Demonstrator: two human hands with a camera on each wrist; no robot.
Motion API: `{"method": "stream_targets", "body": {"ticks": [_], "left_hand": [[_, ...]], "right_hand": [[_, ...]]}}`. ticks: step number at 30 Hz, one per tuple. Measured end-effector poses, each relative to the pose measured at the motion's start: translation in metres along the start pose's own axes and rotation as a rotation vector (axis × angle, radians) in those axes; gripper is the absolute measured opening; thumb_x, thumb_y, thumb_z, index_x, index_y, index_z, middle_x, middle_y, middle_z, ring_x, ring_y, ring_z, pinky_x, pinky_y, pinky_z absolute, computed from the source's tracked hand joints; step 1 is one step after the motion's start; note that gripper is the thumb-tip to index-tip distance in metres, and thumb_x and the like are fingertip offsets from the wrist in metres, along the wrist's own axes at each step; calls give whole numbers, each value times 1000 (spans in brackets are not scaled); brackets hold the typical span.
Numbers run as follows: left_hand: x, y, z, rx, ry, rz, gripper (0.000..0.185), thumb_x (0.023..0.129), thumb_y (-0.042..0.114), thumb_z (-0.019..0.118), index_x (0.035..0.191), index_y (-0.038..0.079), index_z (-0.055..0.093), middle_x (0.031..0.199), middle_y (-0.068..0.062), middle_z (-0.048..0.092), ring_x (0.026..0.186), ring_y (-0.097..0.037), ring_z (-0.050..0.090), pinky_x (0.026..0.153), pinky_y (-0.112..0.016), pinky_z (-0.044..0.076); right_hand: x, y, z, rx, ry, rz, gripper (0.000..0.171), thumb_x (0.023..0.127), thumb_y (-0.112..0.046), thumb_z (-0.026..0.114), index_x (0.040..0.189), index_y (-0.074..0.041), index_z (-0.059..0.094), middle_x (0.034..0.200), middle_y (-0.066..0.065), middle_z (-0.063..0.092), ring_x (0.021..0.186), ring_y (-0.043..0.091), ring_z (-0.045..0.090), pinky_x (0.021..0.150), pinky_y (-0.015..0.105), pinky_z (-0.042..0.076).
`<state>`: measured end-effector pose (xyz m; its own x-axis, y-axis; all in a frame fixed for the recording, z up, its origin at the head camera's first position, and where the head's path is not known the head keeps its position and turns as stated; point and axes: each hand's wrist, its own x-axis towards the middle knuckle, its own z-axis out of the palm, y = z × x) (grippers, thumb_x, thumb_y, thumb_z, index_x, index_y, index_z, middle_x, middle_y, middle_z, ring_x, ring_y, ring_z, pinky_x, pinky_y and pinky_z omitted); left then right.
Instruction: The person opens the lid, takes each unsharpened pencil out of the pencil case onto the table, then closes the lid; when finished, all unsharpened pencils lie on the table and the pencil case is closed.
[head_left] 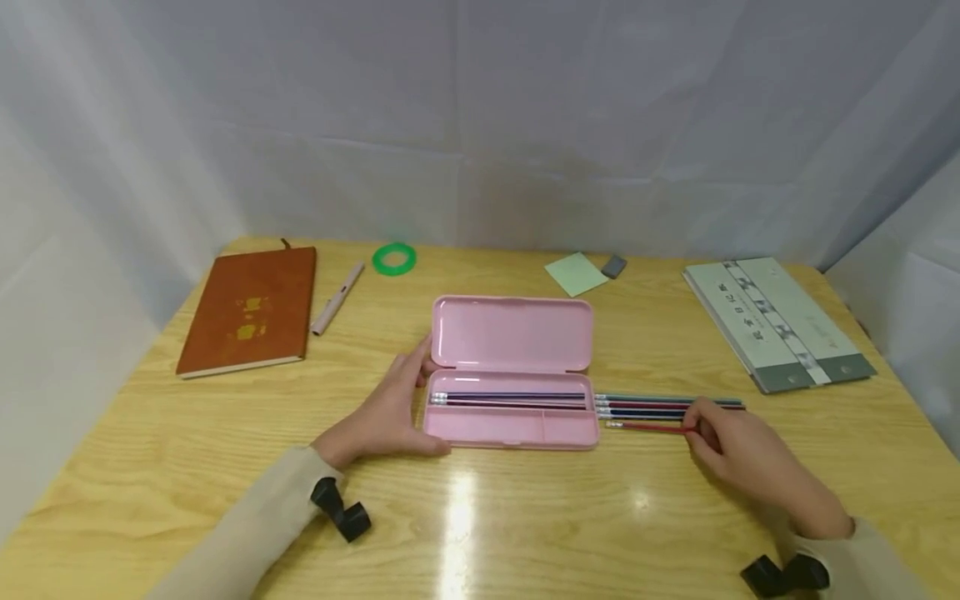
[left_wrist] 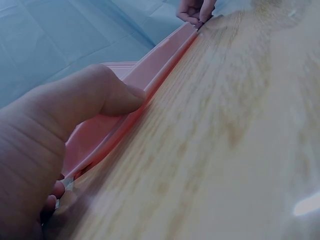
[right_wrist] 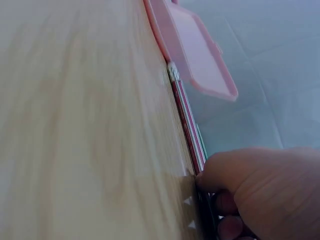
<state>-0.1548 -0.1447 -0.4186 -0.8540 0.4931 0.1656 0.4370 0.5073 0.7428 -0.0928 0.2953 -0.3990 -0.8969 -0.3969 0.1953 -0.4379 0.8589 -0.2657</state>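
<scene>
A pink pencil case [head_left: 491, 427] lies with its lid up in the middle of the table, several pencils [head_left: 517, 402] in its back compartment. My left hand [head_left: 386, 412] holds the case's left end, thumb at the front corner and fingers round behind; the left wrist view shows the thumb [left_wrist: 120, 97] against the front wall. Right of the case, my right hand [head_left: 738, 450] pinches a red pencil [head_left: 648, 427] near its right end. Its eraser end points toward the case. Just behind it, several more pencils [head_left: 637, 406] lie side by side, their right ends partly covered by this hand.
At the left lie a brown notebook [head_left: 247, 308] and a light pen [head_left: 337, 300]. Toward the back are a green tape ring [head_left: 377, 258], green sticky notes [head_left: 576, 274] and a grey eraser [head_left: 613, 267]. A pale green notebook [head_left: 765, 308] lies at the right.
</scene>
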Motion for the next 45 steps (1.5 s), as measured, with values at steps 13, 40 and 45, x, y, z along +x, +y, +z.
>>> {"method": "stream_targets", "body": {"ticks": [13, 40, 45], "left_hand": [[0, -4, -2, 11, 18, 29, 142, 45, 31, 90, 156, 15, 5, 115, 1, 52, 101, -15, 41, 90, -34, 40], [-1, -2, -1, 20, 13, 27, 142, 45, 31, 90, 156, 13, 4, 116, 0, 51, 102, -15, 41, 89, -33, 41], [0, -1, 1, 29, 14, 11, 142, 45, 30, 91, 156, 13, 4, 116, 1, 51, 100, -14, 40, 88, -32, 40]], "right_hand": [[59, -59, 18, 41, -47, -74, 17, 86, -14, 67, 99, -14, 57, 62, -13, 42, 51, -1, 34, 48, 20, 30], [73, -73, 3, 21, -68, -124, 9, 84, -12, 69, 92, -12, 66, 57, -12, 41, 51, 0, 33, 47, 20, 30], [16, -29, -10, 11, -4, -54, 14, 81, -10, 73, 89, -17, 65, 57, -17, 36, 50, -5, 29, 47, 18, 28]]}}
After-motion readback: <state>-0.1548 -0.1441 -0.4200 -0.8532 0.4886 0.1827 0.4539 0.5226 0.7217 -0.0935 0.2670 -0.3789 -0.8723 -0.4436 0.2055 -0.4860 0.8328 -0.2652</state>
